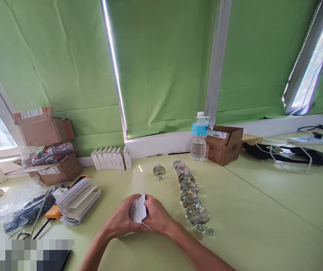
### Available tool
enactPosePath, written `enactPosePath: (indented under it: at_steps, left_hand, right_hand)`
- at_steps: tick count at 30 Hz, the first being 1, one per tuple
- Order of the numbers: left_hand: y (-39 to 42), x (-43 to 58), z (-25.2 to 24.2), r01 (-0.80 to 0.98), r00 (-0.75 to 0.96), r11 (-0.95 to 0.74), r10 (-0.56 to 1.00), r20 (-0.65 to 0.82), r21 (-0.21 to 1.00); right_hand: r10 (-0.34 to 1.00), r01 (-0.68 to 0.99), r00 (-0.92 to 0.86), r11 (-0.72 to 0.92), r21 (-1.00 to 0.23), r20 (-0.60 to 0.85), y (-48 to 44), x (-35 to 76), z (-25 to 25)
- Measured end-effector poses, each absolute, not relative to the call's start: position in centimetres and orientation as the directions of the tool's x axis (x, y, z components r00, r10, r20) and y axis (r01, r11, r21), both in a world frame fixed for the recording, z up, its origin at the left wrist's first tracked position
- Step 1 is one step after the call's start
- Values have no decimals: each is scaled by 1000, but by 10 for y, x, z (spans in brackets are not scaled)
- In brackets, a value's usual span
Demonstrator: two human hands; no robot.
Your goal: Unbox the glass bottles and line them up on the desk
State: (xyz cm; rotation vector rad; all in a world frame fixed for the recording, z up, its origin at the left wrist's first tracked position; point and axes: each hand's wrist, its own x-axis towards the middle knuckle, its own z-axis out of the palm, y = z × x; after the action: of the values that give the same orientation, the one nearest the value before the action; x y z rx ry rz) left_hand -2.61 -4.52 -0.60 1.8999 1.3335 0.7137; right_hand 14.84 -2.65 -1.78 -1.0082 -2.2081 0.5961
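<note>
A small white cardboard box (137,210) with fine print on one face is held upright between my two hands, near the table's front. My left hand (123,218) wraps its fingers and thumb round the box's left side. On the other side, my right hand (156,213) is closed on the box's right edge by a flap. Just beyond the hands stands a single round clear glass bottle (159,172). To the right runs a row of several similar glass bottles (190,199), some with gold-coloured tops. A small lid-like piece (211,232) lies at the row's near end.
Several slim white boxes (112,159) stand along the back. Folded white papers (78,201), an orange-ended tool (53,212) and plastic wrap (28,199) lie left, before stacked cartons (62,167). A water bottle (198,145), brown carton (225,146) and black strap-like item (313,156) are at the back right.
</note>
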Motion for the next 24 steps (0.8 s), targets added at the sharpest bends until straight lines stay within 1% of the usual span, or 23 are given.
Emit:
enactPosePath:
  at_steps: [5,11,18,22,24]
  left_hand:
    - [-45,-26,-8,558,308,-217,951,43,801]
    - [-44,-25,-5,580,317,-232,947,46,781]
    - [-47,-29,8,573,342,-260,938,61,778]
    - [-49,-30,14,578,344,-250,938,46,777]
    - [-50,-30,16,586,350,-248,936,36,771]
  right_hand:
    - [794,492,-490,592,-639,359,-23,147,-24]
    - [795,501,-478,597,-626,375,-23,143,-26]
    - [780,500,-503,614,-611,372,-20,150,-9]
    - [791,490,-486,599,-633,372,-22,162,4]
    - [799,480,-495,579,-659,342,-23,167,8]
